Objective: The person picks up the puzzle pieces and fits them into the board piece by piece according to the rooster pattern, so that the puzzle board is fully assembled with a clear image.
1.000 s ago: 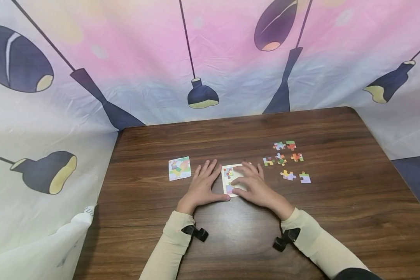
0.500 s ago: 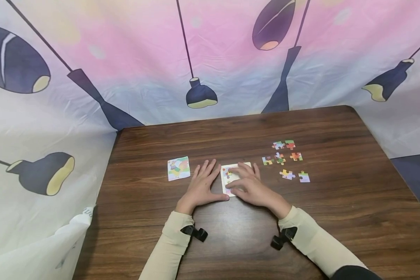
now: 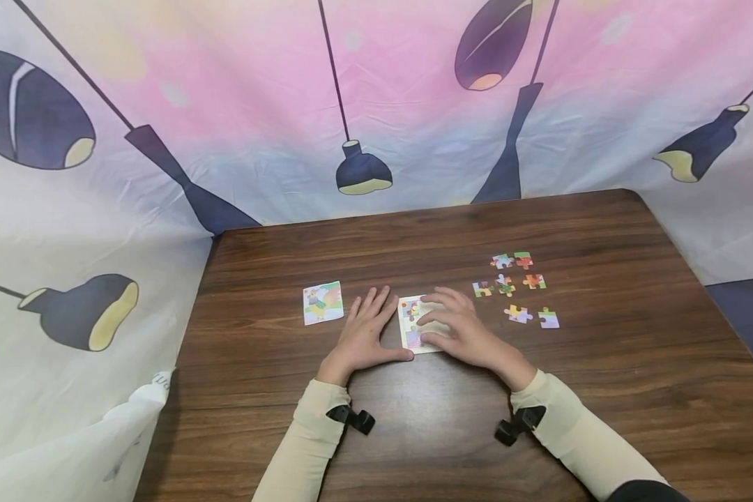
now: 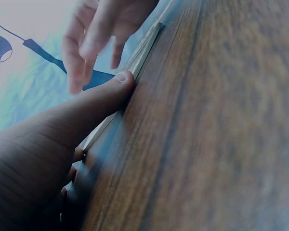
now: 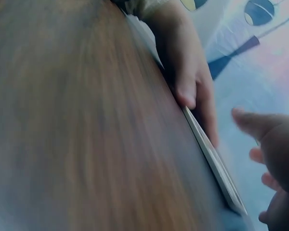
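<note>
A shallow white-rimmed puzzle tray [image 3: 425, 351] lies flat in the middle of the table, with jigsaw pieces [image 3: 412, 339] along its left side. My left hand [image 3: 365, 335] lies beside the tray with fingers spread and straight. Its thumb touches the tray's near left corner, as the left wrist view shows against the tray edge [image 4: 147, 52]. Over the right part of the tray hovers my right hand [image 3: 459, 329], fingers loosely bent and apart, nothing between them. In the right wrist view it is lifted off the tray side [image 5: 216, 166]. The right hand hides part of the tray.
Several loose jigsaw pieces lie to the right, among them a red one [image 3: 534, 282], a lilac-and-green one [image 3: 549, 318] and a yellow-and-lilac one [image 3: 517, 314]. A square picture card [image 3: 323, 303] lies left of the left hand. A printed curtain [image 3: 276, 167] hangs behind the wooden table [image 3: 263, 390].
My right hand first shifts left over the tray, its fingertips at the left-side pieces, then draws back right, uncovering them. My left hand stays at the tray's corner.
</note>
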`<state>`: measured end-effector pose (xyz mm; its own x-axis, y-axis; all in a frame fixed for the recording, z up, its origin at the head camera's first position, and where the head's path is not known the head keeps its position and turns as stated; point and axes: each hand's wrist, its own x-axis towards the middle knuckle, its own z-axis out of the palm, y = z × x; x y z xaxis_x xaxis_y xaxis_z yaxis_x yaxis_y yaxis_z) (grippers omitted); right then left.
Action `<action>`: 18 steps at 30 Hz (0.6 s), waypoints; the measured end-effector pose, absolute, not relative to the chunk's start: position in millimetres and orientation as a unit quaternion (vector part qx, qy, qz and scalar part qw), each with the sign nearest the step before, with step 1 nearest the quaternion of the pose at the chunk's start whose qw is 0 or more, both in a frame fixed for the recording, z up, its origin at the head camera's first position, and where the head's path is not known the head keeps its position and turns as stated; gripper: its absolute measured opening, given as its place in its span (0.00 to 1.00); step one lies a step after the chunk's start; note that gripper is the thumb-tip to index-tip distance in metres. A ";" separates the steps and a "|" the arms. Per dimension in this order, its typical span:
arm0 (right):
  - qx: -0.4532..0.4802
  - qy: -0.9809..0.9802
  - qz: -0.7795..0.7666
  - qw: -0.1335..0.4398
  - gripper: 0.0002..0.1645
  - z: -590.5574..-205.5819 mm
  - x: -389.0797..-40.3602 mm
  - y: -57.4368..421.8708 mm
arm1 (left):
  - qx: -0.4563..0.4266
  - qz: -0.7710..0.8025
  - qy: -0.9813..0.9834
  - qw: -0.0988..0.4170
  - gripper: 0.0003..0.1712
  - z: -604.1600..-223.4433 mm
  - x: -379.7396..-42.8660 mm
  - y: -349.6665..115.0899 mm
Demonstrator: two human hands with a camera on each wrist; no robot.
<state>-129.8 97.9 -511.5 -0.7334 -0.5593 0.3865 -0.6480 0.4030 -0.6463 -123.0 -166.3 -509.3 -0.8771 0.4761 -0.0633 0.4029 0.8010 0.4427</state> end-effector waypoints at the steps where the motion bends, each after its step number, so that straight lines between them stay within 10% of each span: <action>1: 0.356 -0.832 0.420 0.068 0.12 -511.7 -130.6 102.3 | 0.232 0.213 0.945 0.087 0.68 -509.3 -123.0 -166.3; 18: 0.242 -0.856 0.440 0.124 0.17 -515.7 -120.9 210.6 | 0.237 0.225 0.942 0.077 0.68 -509.9 -121.9 -167.2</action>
<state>-120.9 210.6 -515.7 -0.8518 -0.3054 0.4256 -0.5239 0.4958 -0.6926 -121.9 -167.2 -509.9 -0.8755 0.4817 -0.0386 0.4123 0.7861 0.4604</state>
